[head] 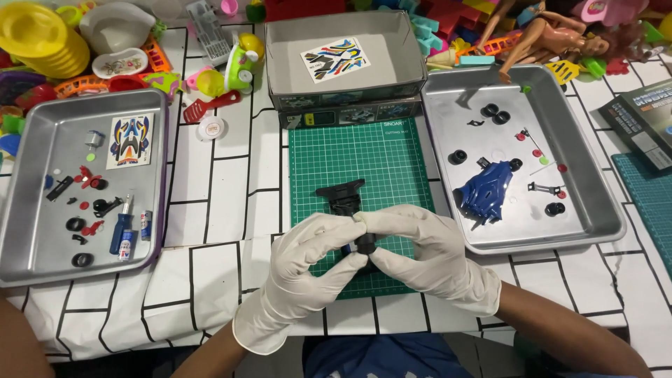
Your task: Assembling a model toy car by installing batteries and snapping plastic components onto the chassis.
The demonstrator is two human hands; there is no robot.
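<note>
Open grey box [345,84] top centre holds colourful sticker sheet [335,58]; another sheet [131,141] in left tray.

Light: bright, even, from overhead.
Glare: soft sheen on right metal tray [602,210] at 3 o'clock.
Focus: sharp centre, edges slightly bowed.

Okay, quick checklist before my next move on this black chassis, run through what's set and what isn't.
1. Black chassis held in both hands over the green cutting mat: ok.
2. Left hand and right hand gloved, fingertips meeting on a black wheel: ok.
3. Whether that wheel is fully seated: cannot tell, fingers hide it.
4. Blue car body lying ready in the right tray: ok.
5. Spare black wheels in the right tray: ok.
6. Blue screwdriver lies in the left tray: ok.
</note>
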